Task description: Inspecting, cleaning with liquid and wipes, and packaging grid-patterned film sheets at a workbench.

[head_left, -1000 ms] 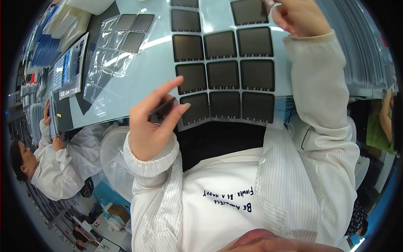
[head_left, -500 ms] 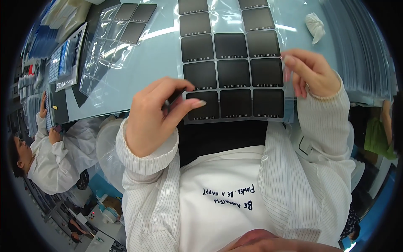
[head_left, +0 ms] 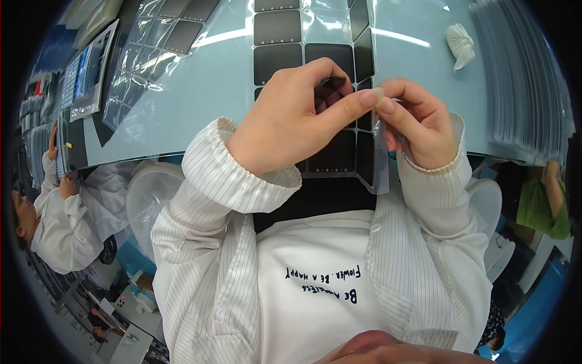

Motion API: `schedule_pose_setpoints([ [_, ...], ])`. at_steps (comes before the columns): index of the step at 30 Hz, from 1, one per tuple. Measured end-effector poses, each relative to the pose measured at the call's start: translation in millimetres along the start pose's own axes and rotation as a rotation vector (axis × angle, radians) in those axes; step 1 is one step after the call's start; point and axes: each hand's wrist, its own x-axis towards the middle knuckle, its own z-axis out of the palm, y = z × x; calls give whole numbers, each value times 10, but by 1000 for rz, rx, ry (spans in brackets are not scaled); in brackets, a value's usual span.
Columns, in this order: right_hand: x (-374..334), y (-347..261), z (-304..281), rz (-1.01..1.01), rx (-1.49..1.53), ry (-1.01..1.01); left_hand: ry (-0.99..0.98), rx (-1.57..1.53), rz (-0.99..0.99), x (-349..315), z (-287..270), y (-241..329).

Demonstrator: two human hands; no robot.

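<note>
A clear plastic pocket sheet (head_left: 380, 176) filled with dark square cards (head_left: 277, 28) lies in front of me and hangs over the table's near edge. Its right side is lifted and tilted. My right hand (head_left: 419, 124) pinches that right edge between thumb and fingers. Above the sheet, my left hand (head_left: 297, 115) is closed on a dark card (head_left: 330, 86), partly hidden by the fingers. My left thumb tip meets the right thumb and forefinger at the sheet's edge. The left hand covers several middle pockets.
A second pocket sheet (head_left: 124, 100), partly filled with dark cards, lies at the left. Stacked clear sleeves (head_left: 521, 79) line the right side. A crumpled white wad (head_left: 461, 45) rests nearby. A co-worker (head_left: 73, 218) sits at the far left by a keyboard.
My left hand has moved right across the sheet with the dark card. My right hand has moved left, and the sheet's right edge has risen and tilted.
</note>
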Motion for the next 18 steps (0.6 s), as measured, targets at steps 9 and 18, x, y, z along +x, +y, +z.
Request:
schedule_pose_setpoints([
  [9,37,71,71,-124,-88,40,42,123,113,49,15,-8],
  [18,-159,144,-437,-67,-117,113,36,-343,-90,-75,-96,-104],
])
